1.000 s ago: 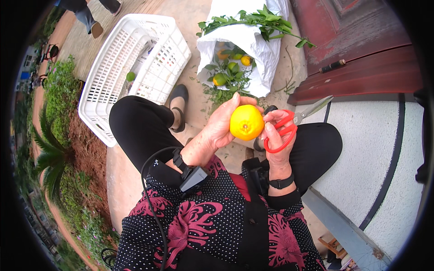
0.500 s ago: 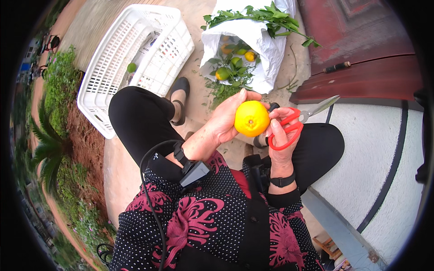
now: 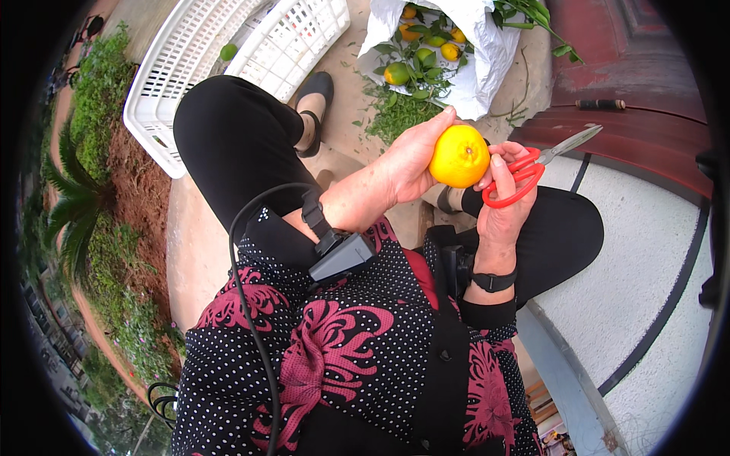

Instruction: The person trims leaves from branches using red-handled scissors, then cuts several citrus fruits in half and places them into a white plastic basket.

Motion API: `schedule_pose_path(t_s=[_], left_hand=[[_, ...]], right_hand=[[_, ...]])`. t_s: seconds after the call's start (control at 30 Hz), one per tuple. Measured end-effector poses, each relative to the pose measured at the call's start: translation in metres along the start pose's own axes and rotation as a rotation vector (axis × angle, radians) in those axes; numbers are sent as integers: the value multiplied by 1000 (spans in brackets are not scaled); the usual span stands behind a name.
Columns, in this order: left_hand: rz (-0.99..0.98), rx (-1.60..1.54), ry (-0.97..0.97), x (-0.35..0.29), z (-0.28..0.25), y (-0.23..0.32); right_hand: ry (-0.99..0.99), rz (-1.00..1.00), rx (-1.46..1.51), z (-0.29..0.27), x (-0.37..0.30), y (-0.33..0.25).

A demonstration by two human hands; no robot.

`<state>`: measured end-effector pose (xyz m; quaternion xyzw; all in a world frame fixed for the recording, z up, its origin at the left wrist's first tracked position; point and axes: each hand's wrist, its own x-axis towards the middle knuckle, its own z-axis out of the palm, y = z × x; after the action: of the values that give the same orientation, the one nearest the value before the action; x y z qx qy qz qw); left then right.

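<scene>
A yellow-orange orange point(image 3: 459, 156) rests in my left hand point(image 3: 417, 157), whose fingers curl behind it. Its navel end faces up toward me. My right hand point(image 3: 502, 214) is closed on a pair of red-handled scissors point(image 3: 525, 176), with the blades pointing away to the far right. Fingertips of the right hand reach the orange's right side; whether they press on it is hard to tell. Beyond my hands, a white sack point(image 3: 494, 72) lies with its mouth toward me, showing several green and yellow oranges point(image 3: 397, 74) among leaves.
A white slatted plastic basket point(image 3: 293, 53) stands at the far left, with a green fruit point(image 3: 228, 52) in it. Loose leaves point(image 3: 395, 118) are scattered before the sack. To the right are a dark red wooden door point(image 3: 608, 76) and a white wall panel point(image 3: 593, 205).
The view has shifted, so the basket and sack sit higher in it. Both hands appear farther right and up, and the orange's navel end has turned slightly. Both grips stay the same.
</scene>
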<state>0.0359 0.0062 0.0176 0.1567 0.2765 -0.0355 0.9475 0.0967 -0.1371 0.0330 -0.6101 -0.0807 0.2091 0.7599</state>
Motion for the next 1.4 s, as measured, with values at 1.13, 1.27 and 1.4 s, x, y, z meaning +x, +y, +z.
schedule_pose_path(t_s=[1.13, 1.27, 1.4], left_hand=[[-125, 462, -47, -12, 5, 8], [-90, 573, 52, -17, 11, 6], [-49, 578, 9, -19, 15, 9]], right_hand=[[59, 111, -64, -1, 2, 4], [-14, 140, -133, 1, 0, 3], [-57, 156, -64, 3, 0, 3]])
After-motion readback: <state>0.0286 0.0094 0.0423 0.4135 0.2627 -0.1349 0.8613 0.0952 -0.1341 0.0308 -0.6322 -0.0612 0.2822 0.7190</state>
